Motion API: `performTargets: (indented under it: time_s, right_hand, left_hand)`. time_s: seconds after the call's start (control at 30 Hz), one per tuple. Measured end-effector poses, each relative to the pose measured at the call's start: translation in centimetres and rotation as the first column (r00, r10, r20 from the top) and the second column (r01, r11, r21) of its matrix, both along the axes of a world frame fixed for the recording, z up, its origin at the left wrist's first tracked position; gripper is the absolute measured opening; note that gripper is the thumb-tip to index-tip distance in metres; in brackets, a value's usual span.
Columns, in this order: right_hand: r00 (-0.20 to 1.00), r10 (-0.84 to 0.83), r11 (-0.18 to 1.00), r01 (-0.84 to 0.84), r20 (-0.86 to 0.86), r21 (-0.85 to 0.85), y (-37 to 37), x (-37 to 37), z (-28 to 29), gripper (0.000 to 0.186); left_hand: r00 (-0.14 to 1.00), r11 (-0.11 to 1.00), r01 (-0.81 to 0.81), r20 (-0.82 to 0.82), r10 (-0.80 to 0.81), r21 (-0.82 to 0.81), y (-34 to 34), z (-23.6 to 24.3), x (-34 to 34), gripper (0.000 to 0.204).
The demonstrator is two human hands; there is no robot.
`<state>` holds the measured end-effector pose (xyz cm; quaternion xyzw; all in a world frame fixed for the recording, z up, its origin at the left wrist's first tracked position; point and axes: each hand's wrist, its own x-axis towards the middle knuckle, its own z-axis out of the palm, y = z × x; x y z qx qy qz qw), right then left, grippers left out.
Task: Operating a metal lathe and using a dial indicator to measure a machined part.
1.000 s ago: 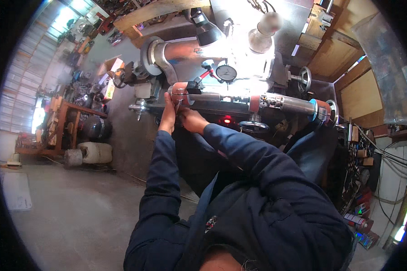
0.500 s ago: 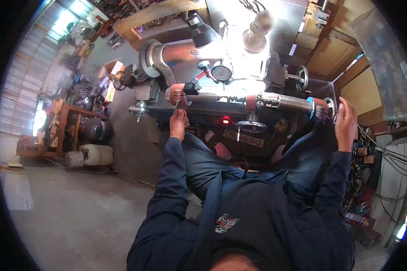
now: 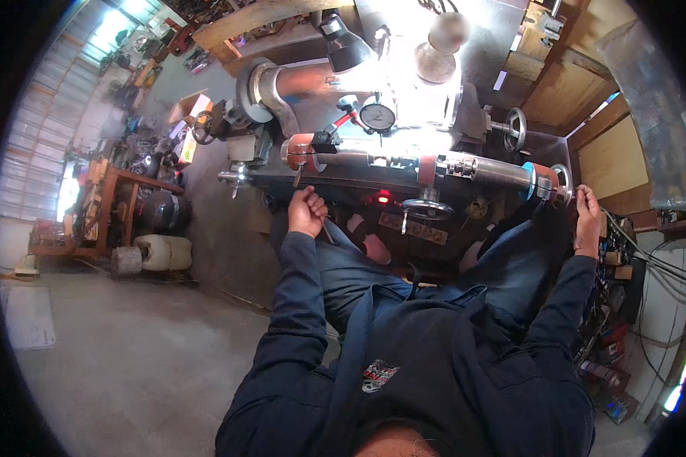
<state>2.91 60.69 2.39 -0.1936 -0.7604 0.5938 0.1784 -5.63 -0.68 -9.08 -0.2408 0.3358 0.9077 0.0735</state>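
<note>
My left hand [image 3: 307, 212] is closed around a thin metal tool [image 3: 298, 177]; its upper end points at the red-brown block on the left end of a long steel shaft assembly [image 3: 495, 171]. The tool's exact kind is too small to tell. At the assembly's right end, my right hand [image 3: 588, 219] has its fingers bent at the rim of a bright metal handwheel [image 3: 564, 183]. A round dial gauge [image 3: 377, 117] on a red-jointed arm stands above the shaft. Below its middle sits a smaller handwheel [image 3: 427, 209] with a crank handle.
The machine body carries a black lamp [image 3: 343, 47] and another handwheel [image 3: 514, 129] at right. A wooden rack [image 3: 118, 206] and a white canister [image 3: 165, 255] stand to the left. Cables [image 3: 652, 263] hang along the right wall. My knees are under the machine's front edge.
My left hand has drawn slightly down with the thin tool. My right hand has gone from flat, raised fingers to bent fingers, lower at the handwheel's rim. The view has shifted a little.
</note>
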Motion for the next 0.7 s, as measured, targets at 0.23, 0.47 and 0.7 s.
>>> performTargets:
  time_s: [0.23,0.47,0.7]
  right_hand:
    - [0.999,0.013,0.965,-0.022,0.038,0.261,1.7,-3.9,-0.8,0.027]
    - [0.978,0.166,0.986,-0.168,0.127,0.006,3.9,-6.8,-4.1,0.027]
    - [0.925,0.353,0.929,-0.327,0.144,-0.176,3.5,-4.7,-6.4,0.022]
  left_hand:
    - [0.924,0.924,0.381,0.011,-0.381,-0.037,8.3,2.7,2.1,0.013]
    - [0.944,0.961,0.273,-0.177,-0.278,-0.048,15.6,6.8,1.1,0.019]
    - [0.951,0.978,0.204,-0.243,-0.188,0.04,17.4,5.9,-0.1,0.008]
